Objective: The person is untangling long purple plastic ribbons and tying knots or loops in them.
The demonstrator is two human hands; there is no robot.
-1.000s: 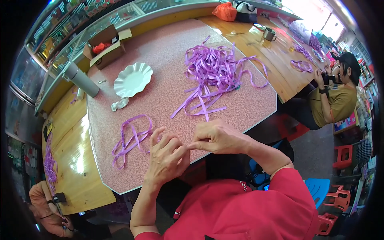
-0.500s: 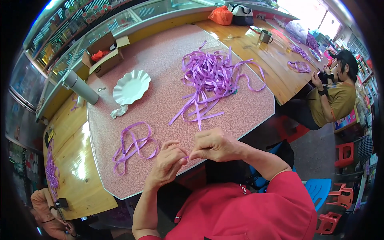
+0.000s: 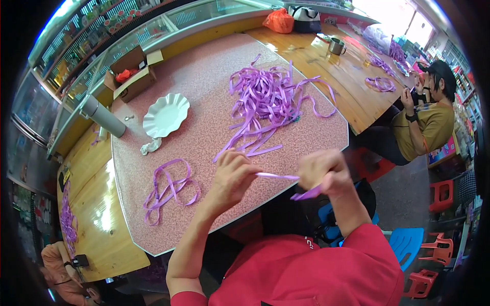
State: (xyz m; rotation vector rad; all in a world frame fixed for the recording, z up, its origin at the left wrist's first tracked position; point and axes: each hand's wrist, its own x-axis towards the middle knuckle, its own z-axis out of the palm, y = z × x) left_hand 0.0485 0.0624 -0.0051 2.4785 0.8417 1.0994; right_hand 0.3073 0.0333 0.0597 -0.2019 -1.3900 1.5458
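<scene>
A narrow purple ribbon [image 3: 277,176] is stretched between my two hands above the near edge of the pink speckled table [image 3: 214,71]. My left hand [image 3: 233,176] pinches one part of it. My right hand [image 3: 326,172], smeared by motion, is closed around another part, and a loose piece hangs below the fist. Beyond my hands lies a tangled heap of purple ribbons [image 3: 268,94], with several strands trailing toward me. To the left, a smaller looped bunch of purple ribbon [image 3: 173,188] rests apart on the tabletop.
On the left stand a white scalloped plate [image 3: 166,115], a crumpled tissue [image 3: 151,147], a grey bottle [image 3: 103,116] and an open cardboard box [image 3: 133,76]. A metal mug [image 3: 337,46] sits on the wooden table at right. Co-workers sit at right [image 3: 423,112] and lower left [image 3: 58,262].
My hands have moved apart, the right one outward to the right, the left one slightly up. The ribbon between them is now pulled straight, and its strand toward the heap no longer shows.
</scene>
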